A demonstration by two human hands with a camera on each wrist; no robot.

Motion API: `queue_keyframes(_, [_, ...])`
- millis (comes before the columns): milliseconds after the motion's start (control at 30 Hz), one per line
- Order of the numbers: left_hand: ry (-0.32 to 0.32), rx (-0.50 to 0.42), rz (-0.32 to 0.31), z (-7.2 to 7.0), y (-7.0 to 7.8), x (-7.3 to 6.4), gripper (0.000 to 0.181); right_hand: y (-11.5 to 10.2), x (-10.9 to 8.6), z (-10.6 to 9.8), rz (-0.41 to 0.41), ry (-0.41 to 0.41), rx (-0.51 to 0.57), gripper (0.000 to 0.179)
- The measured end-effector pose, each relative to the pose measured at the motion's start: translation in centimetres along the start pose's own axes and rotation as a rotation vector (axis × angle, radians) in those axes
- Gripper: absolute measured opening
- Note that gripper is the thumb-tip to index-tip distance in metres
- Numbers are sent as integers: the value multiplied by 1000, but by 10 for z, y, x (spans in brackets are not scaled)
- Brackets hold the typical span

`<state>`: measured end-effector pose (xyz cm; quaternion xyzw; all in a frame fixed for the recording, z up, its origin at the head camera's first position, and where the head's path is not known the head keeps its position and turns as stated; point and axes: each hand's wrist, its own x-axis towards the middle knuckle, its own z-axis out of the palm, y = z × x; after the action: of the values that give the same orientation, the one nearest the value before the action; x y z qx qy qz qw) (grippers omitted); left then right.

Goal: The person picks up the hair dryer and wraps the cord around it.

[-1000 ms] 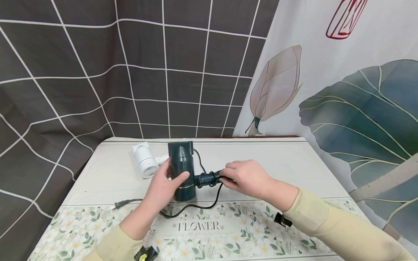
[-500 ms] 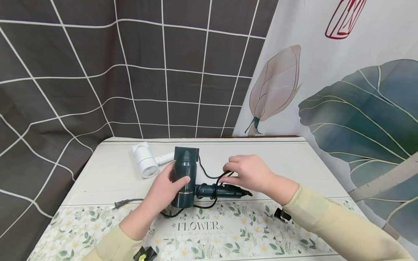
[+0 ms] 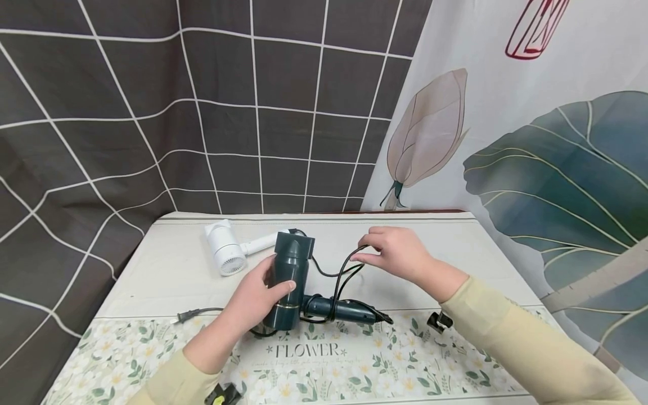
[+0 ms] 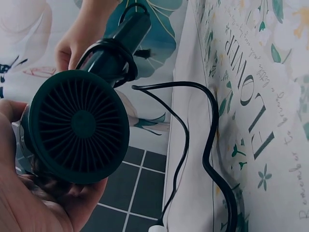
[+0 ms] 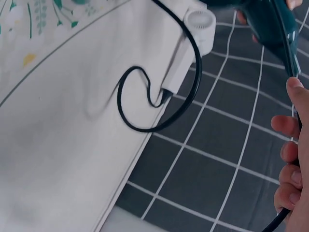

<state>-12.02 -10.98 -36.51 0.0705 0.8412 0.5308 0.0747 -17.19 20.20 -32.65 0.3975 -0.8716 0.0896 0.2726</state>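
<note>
A dark green hair dryer is gripped round its barrel by my left hand, thumb across the near side. Its handle points right, with black cord wound around it. In the left wrist view the round slotted intake grille faces the camera. My right hand pinches a raised loop of the black cord, above and right of the handle. In the right wrist view that hand has its fingers curled around the cord. Part of the barrel is hidden behind my left hand.
Behind and left of the green dryer, a white hair dryer lies on the table, its own dark cord running from its handle. A two-pin plug lies at the left. A dark grid-patterned curtain hangs behind.
The cord has been pulled away from the handle into a loop as my right hand rose and moved slightly right. The green dryer moved right and nearer, uncovering the white dryer's handle.
</note>
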Motion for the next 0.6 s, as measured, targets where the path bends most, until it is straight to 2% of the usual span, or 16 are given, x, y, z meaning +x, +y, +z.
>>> queue_keyframes(200, [-12, -10, 1, -3, 2, -2, 70, 6, -1, 0, 72, -47, 21, 29])
queue_keyframes(400, [-50, -6, 16, -2, 1, -4, 70, 12, 0, -1, 165, -110, 38, 23])
queue_keyframes(600, [-54, -13, 26, -2, -2, -3, 70, 20, -2, -1, 242, -148, 47, 18])
